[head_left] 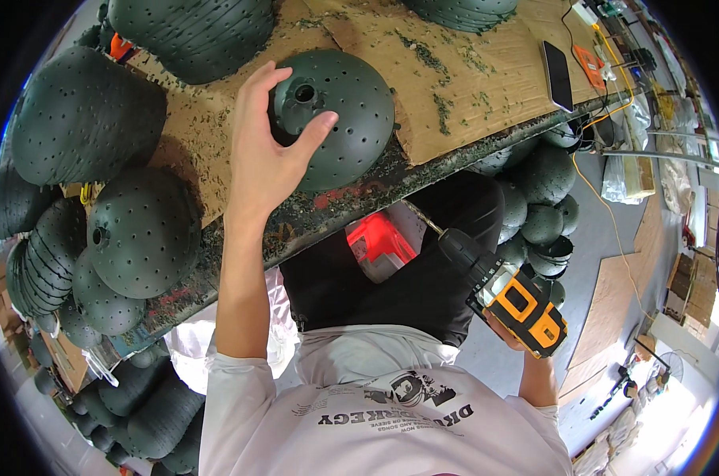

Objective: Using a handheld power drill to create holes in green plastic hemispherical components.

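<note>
A dark green plastic dome (359, 111), dotted with small holes and with a larger round hole near its top, lies on the cardboard-covered workbench. My left hand (266, 155) grips it from the left, thumb and fingers curved over its surface on either side of the large hole. Off the bench's front edge, to the right of my lap, my right hand (504, 329) is closed on a black and orange cordless drill (510, 293). The drill's bit points up and left, apart from the dome. Most of my right fingers are hidden behind the drill.
Stacked domes (90, 115) crowd the bench's left side, and a loose dome (144, 232) sits near its edge. Green shavings (443, 111) litter the cardboard. A phone (557, 77) lies at the right. Under the bench are a red container (382, 238) and piled domes (544, 176).
</note>
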### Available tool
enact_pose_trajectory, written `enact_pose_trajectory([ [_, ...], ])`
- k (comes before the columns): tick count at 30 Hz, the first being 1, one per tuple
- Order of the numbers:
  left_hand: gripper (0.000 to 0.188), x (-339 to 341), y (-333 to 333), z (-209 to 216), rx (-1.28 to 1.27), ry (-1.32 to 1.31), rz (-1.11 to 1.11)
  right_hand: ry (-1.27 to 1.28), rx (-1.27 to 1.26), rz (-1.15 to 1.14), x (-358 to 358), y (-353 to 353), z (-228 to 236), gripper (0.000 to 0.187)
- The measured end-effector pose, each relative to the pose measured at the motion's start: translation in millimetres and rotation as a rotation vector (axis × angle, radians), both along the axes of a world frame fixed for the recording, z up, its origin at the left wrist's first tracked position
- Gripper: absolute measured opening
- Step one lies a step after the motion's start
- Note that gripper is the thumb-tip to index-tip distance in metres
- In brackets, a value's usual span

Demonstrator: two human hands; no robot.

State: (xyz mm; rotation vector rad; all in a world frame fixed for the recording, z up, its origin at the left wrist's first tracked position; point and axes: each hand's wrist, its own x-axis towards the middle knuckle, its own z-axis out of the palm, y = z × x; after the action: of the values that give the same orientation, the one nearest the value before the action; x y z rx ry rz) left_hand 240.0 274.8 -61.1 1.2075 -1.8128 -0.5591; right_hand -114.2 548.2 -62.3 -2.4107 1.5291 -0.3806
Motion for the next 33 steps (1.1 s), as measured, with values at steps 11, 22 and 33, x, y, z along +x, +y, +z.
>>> enact_pose_trajectory([
  [11,0.073,-7.5,-3.2,-13.3,-0.141,-0.231,0.049,-0.023,-0.029,-0.038,16.7,16.2,-70.3,0.045],
  [22,0.058,-8.0,-1.7,-19.0,-0.193,-0.278,0.044,-0.352,-0.154,-0.138,51.0,-10.5,-108.9,0.036],
  [33,0.054,-8.6,-6.7,-24.1,-0.180,-0.211,0.078,-0.384,0.013,-0.274,68.4,-10.0,-140.3,0.029],
])
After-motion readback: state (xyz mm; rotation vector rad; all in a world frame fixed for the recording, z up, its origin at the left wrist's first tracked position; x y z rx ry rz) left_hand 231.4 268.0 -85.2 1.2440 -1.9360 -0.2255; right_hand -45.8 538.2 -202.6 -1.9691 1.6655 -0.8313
